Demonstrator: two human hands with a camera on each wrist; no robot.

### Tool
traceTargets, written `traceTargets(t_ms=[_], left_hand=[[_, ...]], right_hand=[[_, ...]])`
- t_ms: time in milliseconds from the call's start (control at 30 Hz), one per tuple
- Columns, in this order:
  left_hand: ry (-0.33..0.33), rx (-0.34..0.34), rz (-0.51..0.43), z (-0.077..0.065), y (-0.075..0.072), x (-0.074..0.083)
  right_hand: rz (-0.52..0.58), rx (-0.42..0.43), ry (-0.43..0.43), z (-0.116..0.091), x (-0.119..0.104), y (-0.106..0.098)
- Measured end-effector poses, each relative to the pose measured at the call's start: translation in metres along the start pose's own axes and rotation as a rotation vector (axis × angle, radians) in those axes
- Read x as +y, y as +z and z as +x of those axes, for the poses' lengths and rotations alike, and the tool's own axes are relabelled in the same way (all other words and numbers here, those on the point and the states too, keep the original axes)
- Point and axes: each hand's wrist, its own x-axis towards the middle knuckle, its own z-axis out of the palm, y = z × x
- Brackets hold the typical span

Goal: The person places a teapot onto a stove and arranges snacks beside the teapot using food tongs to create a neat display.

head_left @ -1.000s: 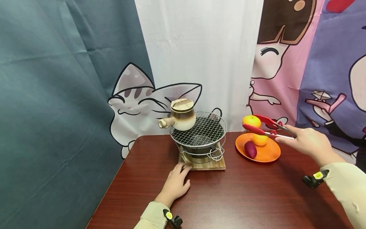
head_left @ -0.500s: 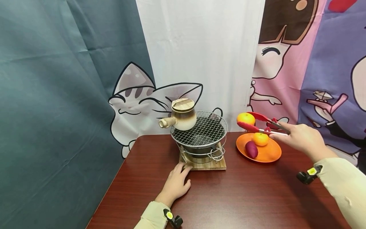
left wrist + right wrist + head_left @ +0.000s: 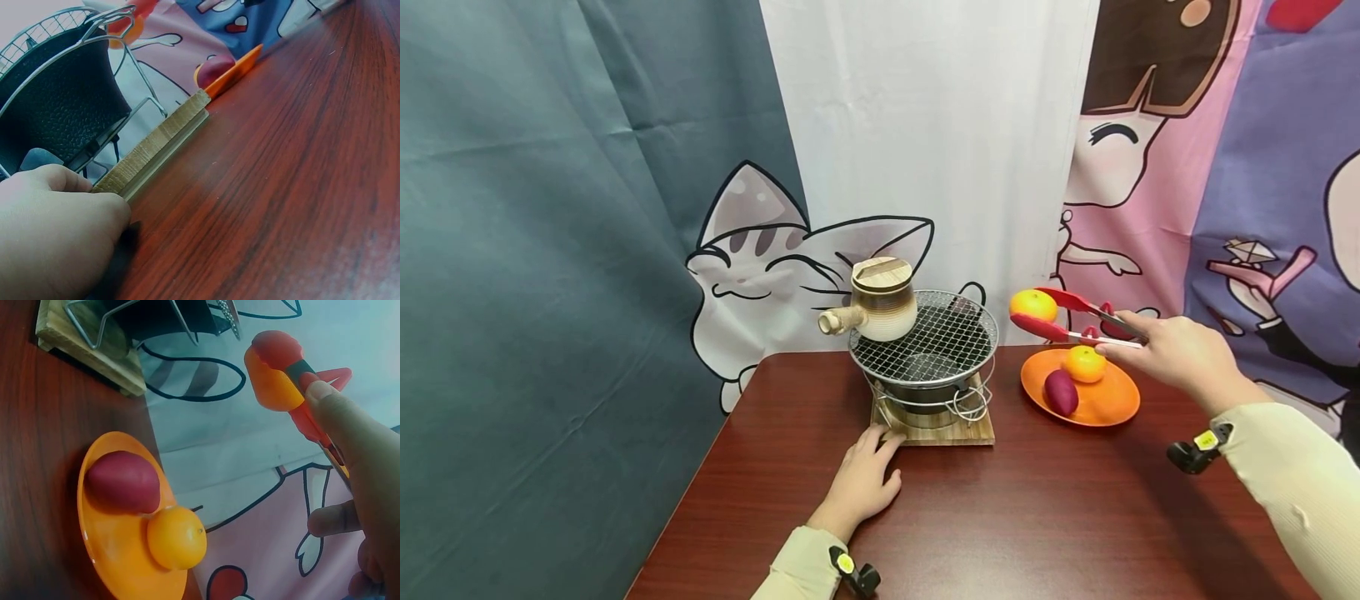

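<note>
My right hand [image 3: 1180,354] grips red-tipped tongs [image 3: 1078,321], whose tips clasp a mandarin orange [image 3: 1030,305] in the air above and left of the orange plate [image 3: 1116,404]. On that plate lie another mandarin [image 3: 177,537] and a purple sweet potato [image 3: 1061,392]. My left hand [image 3: 859,483] lies at the front left corner of the wooden base [image 3: 951,433], fingers extended and touching its edge. Above the base stands a small grill stove with a round wire mesh [image 3: 943,337]. A lidded clay pot [image 3: 883,312] with a side handle sits on the mesh's left part.
The brown table [image 3: 1015,517] carries everything. Its left edge runs down beside a grey-green curtain [image 3: 587,333]. A printed cloth backdrop [image 3: 970,150] hangs close behind the stove and plate. Wire loops [image 3: 970,403] jut out from the stove's front.
My right hand has moved left, and the tongs have carried the mandarin left and slightly up, toward the grill. My left hand keeps its place on the wooden base.
</note>
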Motion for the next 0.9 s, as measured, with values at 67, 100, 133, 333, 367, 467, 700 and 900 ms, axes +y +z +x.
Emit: traceTargets(t_ms=[67, 100, 133, 333, 367, 467, 700, 900], left_hand=[[-0.006, -0.008, 0.001, 0.000, 0.000, 0.000], [-0.007, -0.007, 0.002, 0.001, 0.000, 0.001], [-0.008, -0.007, 0.001, 0.001, 0.000, 0.000], [-0.009, -0.009, 0.006, 0.000, 0.001, 0.000], [-0.011, -0.012, 0.007, 0.000, 0.001, -0.001], [-0.019, -0.024, 0.005, 0.000, 0.001, 0.000], [-0.023, -0.037, 0.005, -0.001, 0.001, 0.000], [-0.027, -0.042, 0.001, -0.001, 0.000, 0.000]], right_hand=[[0.002, 0.001, -0.006, 0.001, -0.002, -0.001], [0.000, 0.002, -0.009, 0.002, -0.003, -0.001], [-0.001, 0.000, -0.012, 0.002, -0.004, -0.002], [-0.013, 0.000, -0.034, 0.007, -0.014, -0.005], [-0.012, 0.006, -0.036, 0.008, -0.016, -0.004], [-0.007, 0.013, -0.043, 0.011, -0.020, -0.005], [0.004, 0.018, -0.061, 0.018, -0.030, -0.003], [0.010, 0.028, -0.078, 0.024, -0.041, -0.001]])
